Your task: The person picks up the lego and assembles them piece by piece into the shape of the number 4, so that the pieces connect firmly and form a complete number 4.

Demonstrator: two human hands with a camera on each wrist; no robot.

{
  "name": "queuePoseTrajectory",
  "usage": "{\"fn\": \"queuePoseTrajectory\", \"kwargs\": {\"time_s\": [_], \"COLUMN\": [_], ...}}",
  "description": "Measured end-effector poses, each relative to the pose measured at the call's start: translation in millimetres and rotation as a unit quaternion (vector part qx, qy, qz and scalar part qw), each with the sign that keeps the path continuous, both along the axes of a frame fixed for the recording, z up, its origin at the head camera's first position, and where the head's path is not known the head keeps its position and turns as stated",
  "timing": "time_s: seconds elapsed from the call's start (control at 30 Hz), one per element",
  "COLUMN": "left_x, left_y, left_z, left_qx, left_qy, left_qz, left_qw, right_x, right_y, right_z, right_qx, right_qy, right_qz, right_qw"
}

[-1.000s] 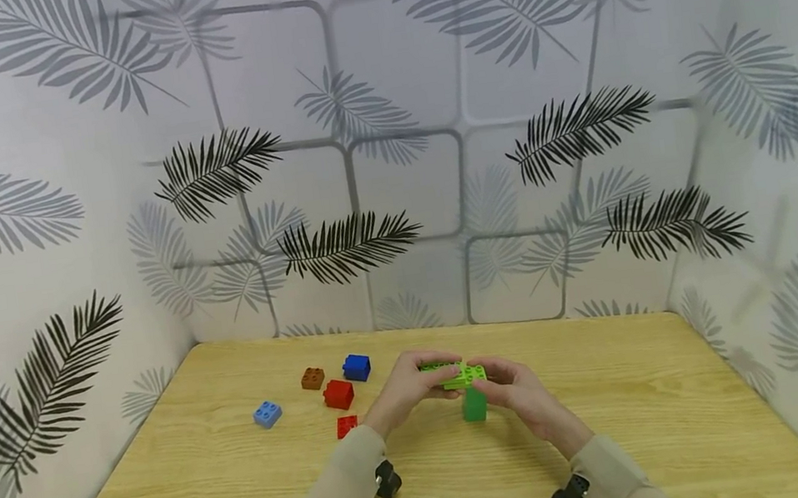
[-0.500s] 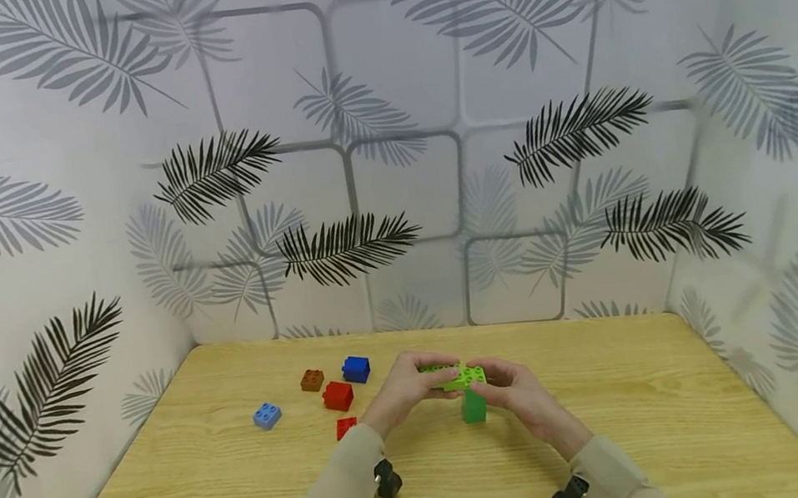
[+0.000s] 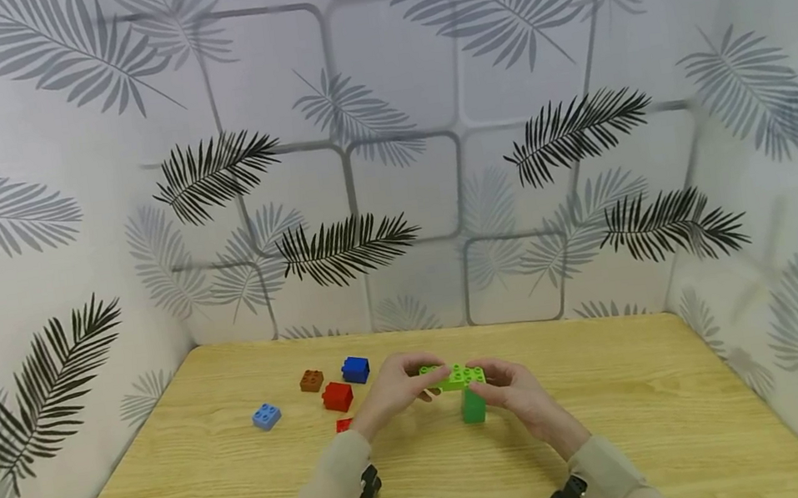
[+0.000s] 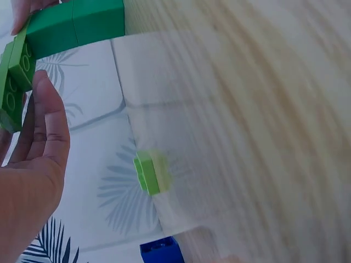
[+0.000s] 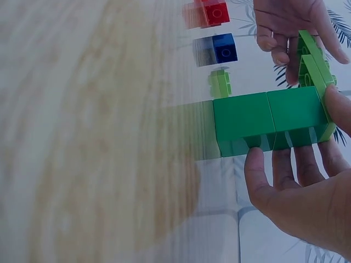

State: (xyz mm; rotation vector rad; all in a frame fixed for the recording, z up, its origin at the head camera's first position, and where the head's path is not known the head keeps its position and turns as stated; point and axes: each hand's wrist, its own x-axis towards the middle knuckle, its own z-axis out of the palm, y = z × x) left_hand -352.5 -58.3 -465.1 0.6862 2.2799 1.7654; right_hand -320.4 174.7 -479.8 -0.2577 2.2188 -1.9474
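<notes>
A tower of two green bricks (image 3: 474, 407) stands upright on the table, its joint plain in the right wrist view. Lime green bricks (image 3: 454, 377) lie across its top, reaching out leftward in stepped layers. My right hand (image 3: 523, 398) grips the tower, thumb on the lime layer and fingers along the green side (image 5: 271, 120). Around the free left end of the lime bricks, my left hand (image 3: 398, 388) has its fingers and thumb spread. In the right wrist view a gap shows between that left hand (image 5: 285, 27) and the bricks.
On the left lie a light blue brick (image 3: 266, 416), a brown brick (image 3: 312, 380), a red brick (image 3: 338, 397), a blue brick (image 3: 356, 369) and a red piece (image 3: 344, 425) partly behind my left wrist. Another lime brick (image 4: 147, 174) sits behind my left hand. A patterned backdrop (image 3: 418, 280) borders the table.
My left hand has loosened from the lime bricks and drawn back slightly left, so more of them shows. The right hand and the tower have stayed in place.
</notes>
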Motion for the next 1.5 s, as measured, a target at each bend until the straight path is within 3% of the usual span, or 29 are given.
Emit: {"fn": "queuePoseTrajectory", "kwargs": {"time_s": [0.2, 0.43, 0.63, 0.77, 0.97, 1.5], "left_x": [1.6, -3.7, -6.6, -6.3, -2.4, 8.7], "left_y": [-15.1, -36.1, -56.6, -69.5, -87.5, -122.5], "left_z": [4.4, 4.6, 6.9, 4.2, -0.7, -4.3], "left_qx": [-0.031, -0.045, -0.039, -0.063, -0.088, -0.15], "left_qy": [0.031, 0.023, 0.015, 0.017, -0.007, 0.024], "left_qz": [0.027, 0.072, 0.091, 0.092, 0.088, 0.039], "left_qw": [0.9987, 0.9961, 0.9949, 0.9936, 0.9922, 0.9876], "right_x": [0.5, 1.3, -0.3, -0.3, 1.7, 2.0], "right_y": [0, -2, -1, 0, 0, 1], "right_z": [-0.2, 0.7, 1.2, 1.3, 1.9, 1.9], "right_qx": [0.0, -0.003, -0.002, 0.0, 0.001, 0.006], "right_qy": [-0.008, -0.01, -0.01, -0.011, -0.012, -0.009], "right_qz": [0.0, -0.005, -0.005, -0.003, 0.004, 0.006], "right_qw": [1.0, 0.9999, 0.9999, 0.9999, 0.9999, 0.9999]}}
